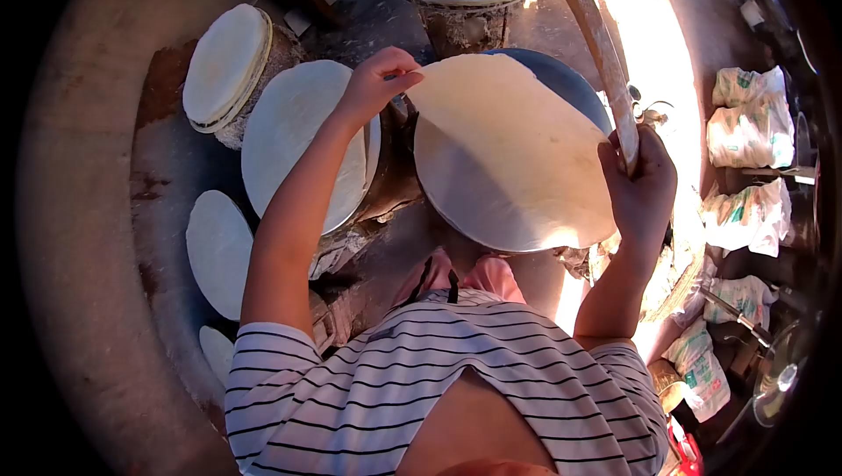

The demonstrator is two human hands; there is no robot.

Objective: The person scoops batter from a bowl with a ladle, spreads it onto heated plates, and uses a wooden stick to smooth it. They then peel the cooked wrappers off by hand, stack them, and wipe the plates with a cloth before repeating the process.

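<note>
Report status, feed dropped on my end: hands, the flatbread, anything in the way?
Left hand pinching flatbread edge. Right hand gripping long stick. Flatbread lying on round griddle. Nothing in the way.

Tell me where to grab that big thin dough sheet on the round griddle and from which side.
Probably pinch the dough sheet at its upper-left rim, coming from the left, as the left hand does. It looks thin and limp, flat on the griddle, so only its edge offers a grip. The right hand holds the long stick.

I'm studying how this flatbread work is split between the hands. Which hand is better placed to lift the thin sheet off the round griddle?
Probably the left hand: it already pinches the edge of the sheet, while the right hand grips the long stick.
</note>
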